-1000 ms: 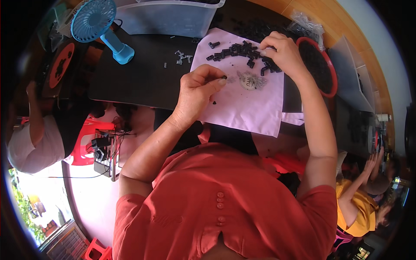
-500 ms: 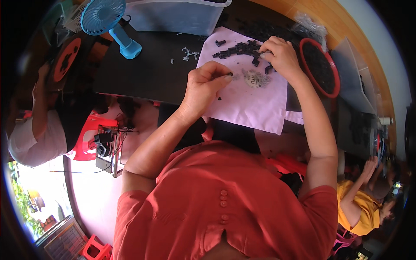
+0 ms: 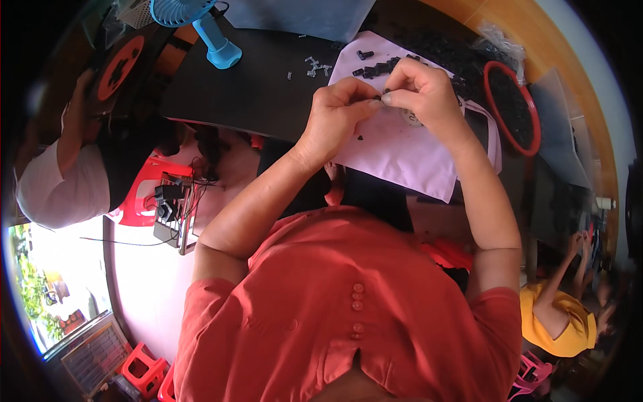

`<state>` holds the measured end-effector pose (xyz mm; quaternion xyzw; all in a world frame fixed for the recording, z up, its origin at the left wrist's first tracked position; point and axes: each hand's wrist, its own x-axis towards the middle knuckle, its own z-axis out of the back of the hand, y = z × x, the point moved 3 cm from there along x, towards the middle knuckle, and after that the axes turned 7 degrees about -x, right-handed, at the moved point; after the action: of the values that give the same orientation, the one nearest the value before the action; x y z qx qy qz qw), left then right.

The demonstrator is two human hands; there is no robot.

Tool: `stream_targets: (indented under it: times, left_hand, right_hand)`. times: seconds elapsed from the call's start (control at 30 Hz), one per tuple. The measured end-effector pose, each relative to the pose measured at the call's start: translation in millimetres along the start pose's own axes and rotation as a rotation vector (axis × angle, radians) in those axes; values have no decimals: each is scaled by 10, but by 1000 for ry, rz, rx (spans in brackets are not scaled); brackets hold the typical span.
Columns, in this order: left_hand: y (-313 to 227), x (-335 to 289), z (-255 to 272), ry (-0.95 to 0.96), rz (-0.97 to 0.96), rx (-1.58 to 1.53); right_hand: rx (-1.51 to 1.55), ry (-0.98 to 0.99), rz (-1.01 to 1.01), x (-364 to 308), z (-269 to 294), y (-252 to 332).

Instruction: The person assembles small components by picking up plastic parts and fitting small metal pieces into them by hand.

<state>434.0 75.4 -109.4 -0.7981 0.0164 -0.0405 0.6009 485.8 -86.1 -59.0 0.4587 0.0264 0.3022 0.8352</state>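
Observation:
Over the pink cloth [image 3: 408, 164], my two hands meet with their fingertips almost touching. My left hand [image 3: 338, 114] pinches a small black part [image 3: 377, 98], largely covered by the thumb and index finger. My right hand [image 3: 429, 94] is also pinched, holding a tiny dark piece [image 3: 386, 91] against the first; its exact kind is too small to make out. Behind the fingers lies a row of black plastic fittings [image 3: 378, 69], partly covered by my right hand. A round pale disc [image 3: 410, 118] shows beside my right wrist. One dark bit [image 3: 360, 138] rests on the cloth.
Small clear pieces [image 3: 315, 67] lie on the dark table [image 3: 261, 87], near a blue fan [image 3: 218, 47]. Behind stands a translucent bin [image 3: 315, 17]. At right is a red-rimmed basket [image 3: 534, 127] of black parts. Other people sit at left [image 3: 67, 194] and right [image 3: 556, 321].
My right hand has left the row of black fittings and come in to my left hand, so the fingertips now meet. The whole view has shifted slightly.

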Motion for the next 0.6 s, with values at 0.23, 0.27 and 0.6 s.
stream_targets:
  times: [0.23,0.27,0.6]
  left_hand:
    - [28,23,15,0,11,-61]
    - [22,22,11,-3,10,-59]
    - [36,21,7,-19,-26,-53]
  right_hand:
    - [27,-65,68,-41,8,40]
    - [28,-63,67,-43,13,32]
    - [-104,-91,175,-72,-49,150]
